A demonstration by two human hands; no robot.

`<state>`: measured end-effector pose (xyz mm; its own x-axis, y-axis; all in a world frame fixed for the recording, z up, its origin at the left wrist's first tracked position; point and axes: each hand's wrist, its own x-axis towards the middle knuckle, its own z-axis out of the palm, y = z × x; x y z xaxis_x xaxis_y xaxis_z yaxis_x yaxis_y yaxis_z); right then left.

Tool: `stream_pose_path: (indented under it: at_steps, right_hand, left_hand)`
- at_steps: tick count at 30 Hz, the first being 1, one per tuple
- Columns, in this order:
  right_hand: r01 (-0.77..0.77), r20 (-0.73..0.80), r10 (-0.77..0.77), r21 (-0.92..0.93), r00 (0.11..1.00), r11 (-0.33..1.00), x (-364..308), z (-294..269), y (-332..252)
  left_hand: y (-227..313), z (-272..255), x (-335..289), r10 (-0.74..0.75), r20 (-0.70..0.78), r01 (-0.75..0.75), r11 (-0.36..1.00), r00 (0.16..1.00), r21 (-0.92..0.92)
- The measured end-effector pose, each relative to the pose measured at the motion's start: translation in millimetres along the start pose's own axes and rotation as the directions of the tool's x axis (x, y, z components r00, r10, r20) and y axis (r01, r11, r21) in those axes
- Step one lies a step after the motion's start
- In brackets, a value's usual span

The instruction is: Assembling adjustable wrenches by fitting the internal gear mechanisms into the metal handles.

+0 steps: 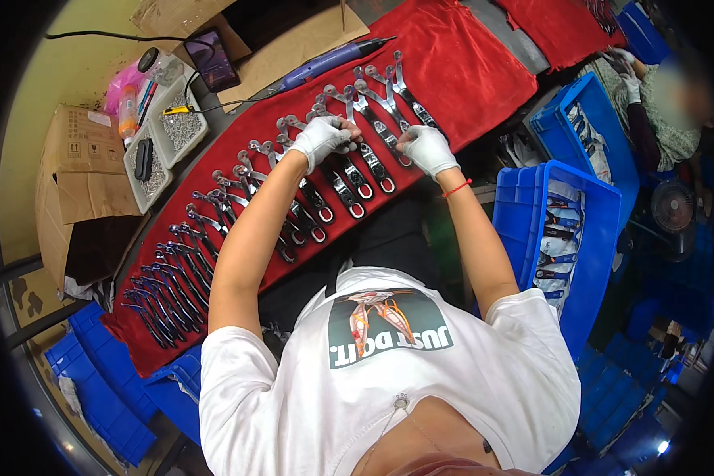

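The left hand (323, 141) is curled over the row of metal tools (343, 190), at the upper centre of the frame; the right hand (428, 151) is bent near the row's right end. Whether anything is pinched cannot be told. Closely laid tools could be knocked askew on the red cloth (452, 71) if brushed.

The red cloth (476, 87) is looked down on by one camera, from the person's head above its near side. The left hand (322, 143) and right hand (428, 151) are seen from above, quite close, over the cloth. A cardboard box (91, 178) is caught beyond its left part, a blue bin (522, 200) near its right end.
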<state>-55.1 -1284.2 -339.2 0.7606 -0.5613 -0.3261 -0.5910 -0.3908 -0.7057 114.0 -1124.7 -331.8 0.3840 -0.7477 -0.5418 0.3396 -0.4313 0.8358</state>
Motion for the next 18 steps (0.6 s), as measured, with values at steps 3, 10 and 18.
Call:
stream_pose_path:
  at_steps: [3, 10, 18]
  right_hand:
    - [0.092, -0.015, -0.095, -0.151, 0.995, 0.984, -4.3, 0.5, -10.9]
    - [-0.027, 0.079, 0.017, 0.130, 0.997, 0.991, -3.5, -2.9, -11.5]
    - [-0.231, 0.260, 0.038, 0.769, 0.965, 0.597, -26.0, -13.1, -0.7]
  left_hand:
    - [-4.0, 1.1, -1.6, 0.065, 0.001, -0.063, 0.970, 0.998, 0.233]
    - [-4.1, 15.6, 8.3, 0.068, -0.045, -0.025, 0.775, 0.997, 0.631]
    - [-1.8, 21.0, 15.1, 0.179, -0.009, -0.089, 0.531, 0.984, 0.843]
